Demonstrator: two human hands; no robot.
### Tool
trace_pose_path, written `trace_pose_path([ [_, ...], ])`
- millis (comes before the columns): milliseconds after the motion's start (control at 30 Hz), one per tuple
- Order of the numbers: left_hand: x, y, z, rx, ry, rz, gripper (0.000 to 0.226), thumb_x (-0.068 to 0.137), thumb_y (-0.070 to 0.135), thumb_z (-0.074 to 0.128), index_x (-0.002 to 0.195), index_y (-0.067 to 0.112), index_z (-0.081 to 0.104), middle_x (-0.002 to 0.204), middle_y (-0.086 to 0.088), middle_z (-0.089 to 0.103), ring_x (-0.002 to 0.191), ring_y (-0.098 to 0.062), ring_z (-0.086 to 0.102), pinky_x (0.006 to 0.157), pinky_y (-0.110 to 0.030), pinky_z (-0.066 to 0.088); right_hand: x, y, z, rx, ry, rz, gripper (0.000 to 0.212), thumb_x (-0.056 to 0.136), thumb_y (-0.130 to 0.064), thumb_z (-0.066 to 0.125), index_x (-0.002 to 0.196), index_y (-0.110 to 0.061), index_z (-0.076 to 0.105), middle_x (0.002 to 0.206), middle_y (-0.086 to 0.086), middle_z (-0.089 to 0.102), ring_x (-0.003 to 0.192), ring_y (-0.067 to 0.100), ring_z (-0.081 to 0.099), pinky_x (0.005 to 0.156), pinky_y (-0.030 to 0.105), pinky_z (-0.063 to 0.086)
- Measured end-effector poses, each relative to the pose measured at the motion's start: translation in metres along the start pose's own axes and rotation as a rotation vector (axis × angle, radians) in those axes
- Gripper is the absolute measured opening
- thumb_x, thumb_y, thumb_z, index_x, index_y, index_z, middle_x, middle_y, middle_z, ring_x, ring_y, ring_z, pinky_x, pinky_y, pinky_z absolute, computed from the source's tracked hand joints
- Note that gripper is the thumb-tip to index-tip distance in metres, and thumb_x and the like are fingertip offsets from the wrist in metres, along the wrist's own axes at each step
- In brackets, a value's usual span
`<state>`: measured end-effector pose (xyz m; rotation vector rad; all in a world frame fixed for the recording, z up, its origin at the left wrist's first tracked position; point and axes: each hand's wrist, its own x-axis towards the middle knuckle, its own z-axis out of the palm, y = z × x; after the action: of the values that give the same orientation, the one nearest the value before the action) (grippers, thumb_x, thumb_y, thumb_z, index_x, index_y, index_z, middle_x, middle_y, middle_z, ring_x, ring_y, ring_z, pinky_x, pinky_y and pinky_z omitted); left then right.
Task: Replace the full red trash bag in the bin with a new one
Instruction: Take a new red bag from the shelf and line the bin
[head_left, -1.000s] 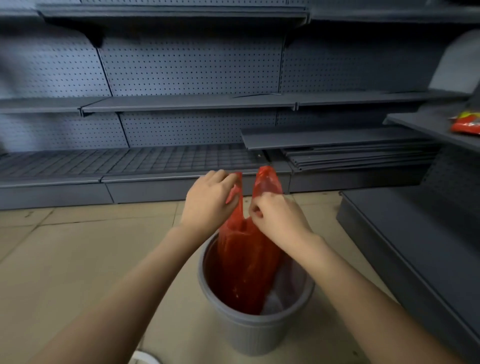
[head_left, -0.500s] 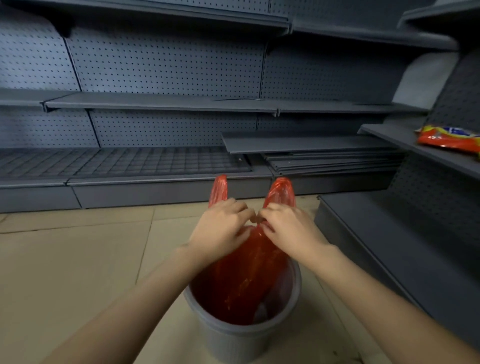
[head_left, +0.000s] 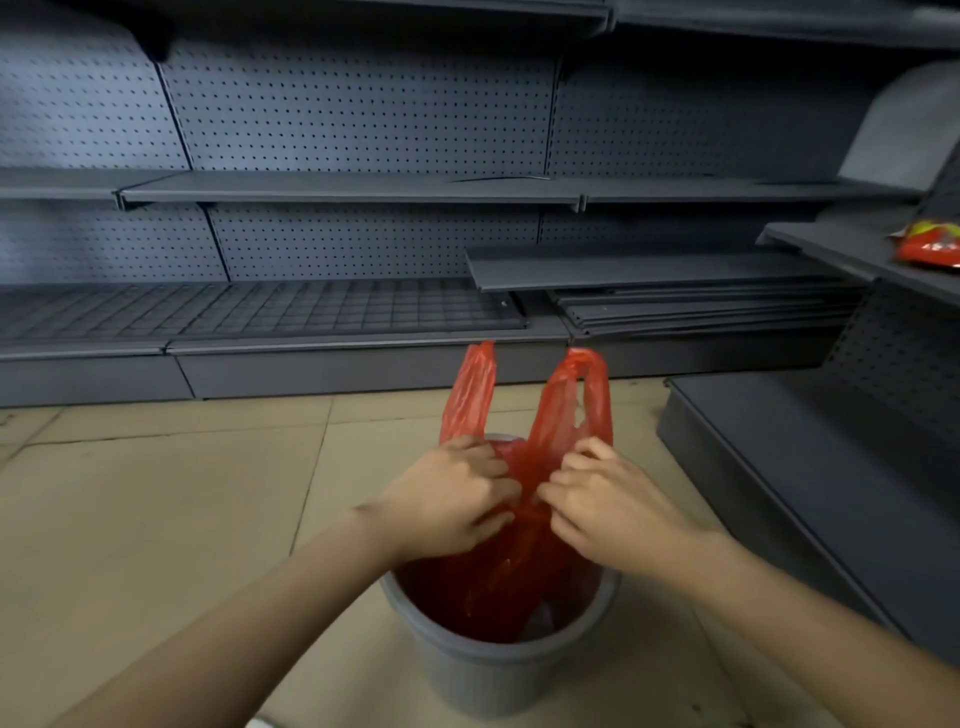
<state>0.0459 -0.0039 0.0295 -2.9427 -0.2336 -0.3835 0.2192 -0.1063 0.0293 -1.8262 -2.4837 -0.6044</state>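
Red bag (head_left: 519, 571) between both hands' grip.

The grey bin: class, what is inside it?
Inside the grey bin sits a red trash bag, gripped by the left hand and right hand. The bag's contents are hidden.

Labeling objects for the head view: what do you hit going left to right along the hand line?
Left hand → red trash bag pinched between the hands → right hand → dark base shelf → red snack packet higher up at the right edge.
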Motion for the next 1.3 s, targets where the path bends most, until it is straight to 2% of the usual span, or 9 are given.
trace_pose_path([
  [67, -0.006, 0.006, -0.003, -0.032, -0.029, 0.055, 0.013, 0.083, 0.034, 0.052, 0.082, 0.023, 0.058, 0.073, 0.004, 0.060, 0.073, -0.020, 0.056, 0.077, -0.031, 0.043, -0.003, 0.001, -0.001, -0.007, 0.013, -0.075, 0.026, 0.076, -0.025, 0.038, 0.067, -0.025, 0.062, 0.060, -0.008, 0.061, 0.064, 0.015, 0.058, 0.086, 0.032, 0.042],
  [133, -0.009, 0.012, -0.011, -0.020, -0.056, 0.091, 0.013, 0.083, 0.035, 0.052, 0.082, 0.024, 0.057, 0.071, 0.005, 0.060, 0.071, -0.019, 0.056, 0.072, -0.031, 0.040, -0.007, -0.001, -0.004, 0.022, -0.015, -0.108, 0.015, 0.074, -0.023, 0.047, 0.069, -0.027, 0.061, 0.061, -0.009, 0.060, 0.063, 0.014, 0.061, 0.070, 0.029, 0.052],
  [233, -0.015, 0.017, -0.021, 0.044, -0.044, 0.131, 0.019, 0.085, 0.038, 0.050, 0.075, 0.024, 0.059, 0.067, 0.005, 0.059, 0.068, -0.019, 0.055, 0.074, -0.032, 0.034, -0.018, -0.005, -0.004, 0.072, -0.039, -0.136, 0.012, 0.069, -0.021, 0.067, 0.076, -0.027, 0.061, 0.067, -0.009, 0.061, 0.062, 0.013, 0.063, 0.044, 0.025, 0.047],
  [333, -0.025, 0.017, -0.027, 0.091, 0.009, 0.155, 0.041, 0.093, 0.041, 0.044, 0.063, 0.019, 0.062, 0.058, 0.003, 0.060, 0.067, -0.021, 0.052, 0.086, -0.040, 0.041, -0.024, -0.003, -0.004, 0.062, -0.037, -0.141, 0.020, 0.065, -0.024, 0.075, 0.080, -0.029, 0.062, 0.073, -0.010, 0.060, 0.064, 0.011, 0.063, 0.040, 0.024, 0.038],
  [567, -0.042, 0.007, -0.019, 0.176, 0.017, 0.195, 0.042, 0.090, 0.041, 0.054, 0.053, 0.020, 0.059, 0.053, 0.005, 0.058, 0.064, -0.019, 0.053, 0.083, -0.034, 0.039, -0.030, 0.006, -0.007, 0.120, -0.103, -0.250, 0.025, 0.078, -0.048, 0.063, 0.099, -0.034, 0.063, 0.098, -0.016, 0.064, 0.087, 0.006, 0.061, 0.077, 0.024, 0.050],
  [800, -0.070, 0.009, -0.001, 0.058, -0.137, 0.218, 0.033, 0.073, 0.062, 0.057, 0.076, 0.029, 0.058, 0.077, 0.010, 0.056, 0.077, -0.014, 0.054, 0.087, -0.033, 0.036, -0.046, -0.011, 0.007, 0.130, -0.173, -0.313, 0.045, 0.077, -0.064, 0.053, 0.110, -0.034, 0.057, 0.105, -0.015, 0.061, 0.089, 0.007, 0.060, 0.074, 0.028, 0.052],
  [967, -0.085, 0.015, 0.010, 0.079, -0.194, 0.130, 0.042, 0.071, 0.067, 0.056, 0.092, 0.030, 0.054, 0.080, 0.011, 0.056, 0.075, -0.013, 0.054, 0.067, -0.027, 0.044, -0.052, -0.023, 0.020, 0.114, -0.161, -0.345, 0.037, 0.078, -0.058, 0.051, 0.105, -0.033, 0.056, 0.099, -0.014, 0.061, 0.085, 0.009, 0.059, 0.068, 0.028, 0.051],
  [1167, -0.093, 0.019, 0.032, 0.107, -0.148, 0.056, 0.006, 0.082, 0.027, 0.053, 0.085, 0.022, 0.053, 0.074, 0.004, 0.055, 0.069, -0.019, 0.054, 0.055, -0.029, 0.045, -0.058, -0.018, 0.041, 0.074, -0.096, -0.357, 0.031, 0.069, -0.046, 0.061, 0.094, -0.031, 0.054, 0.089, -0.013, 0.062, 0.076, 0.011, 0.059, 0.064, 0.026, 0.050],
  [1300, -0.095, 0.025, 0.042, 0.196, -0.044, 0.060, 0.014, 0.083, 0.009, 0.045, 0.084, 0.020, 0.053, 0.073, 0.003, 0.055, 0.067, -0.018, 0.053, 0.055, -0.029, 0.045, -0.062, -0.012, 0.048, 0.012, -0.008, -0.378, 0.022, 0.071, -0.041, 0.059, 0.090, -0.030, 0.056, 0.084, -0.013, 0.061, 0.074, 0.011, 0.056, 0.065, 0.025, 0.043],
])
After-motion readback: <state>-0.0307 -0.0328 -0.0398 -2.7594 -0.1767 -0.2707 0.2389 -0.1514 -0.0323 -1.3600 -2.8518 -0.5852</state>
